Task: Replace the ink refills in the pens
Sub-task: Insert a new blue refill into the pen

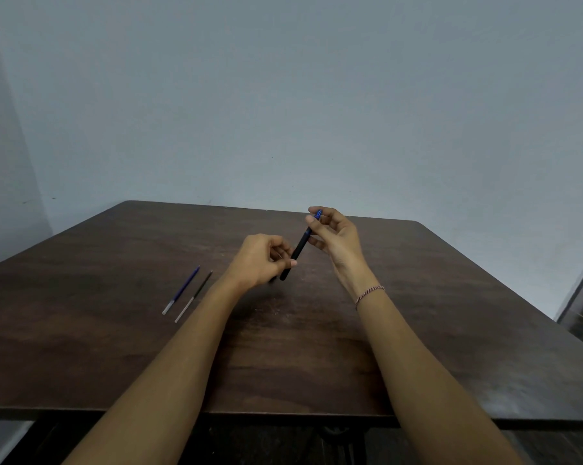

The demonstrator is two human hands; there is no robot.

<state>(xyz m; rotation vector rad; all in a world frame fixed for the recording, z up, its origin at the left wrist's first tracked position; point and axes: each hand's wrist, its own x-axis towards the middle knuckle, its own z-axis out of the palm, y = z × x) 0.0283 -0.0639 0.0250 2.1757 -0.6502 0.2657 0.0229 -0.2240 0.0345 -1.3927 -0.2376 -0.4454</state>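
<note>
Slanting above the wooden table (417,330), a black pen (300,248) is held between both hands: its lower end is gripped by the curled left hand (261,260), and its blue upper end is pinched by the right hand (337,236). A blue refill (183,290) and a dark refill (194,297) are laid just beside each other on the table, left of the left forearm.

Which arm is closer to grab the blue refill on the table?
Left, probably. The blue refill lies on the table just beside the left forearm; the right arm is beyond the pen. Both hold the pen, so the left would let go first.
</note>
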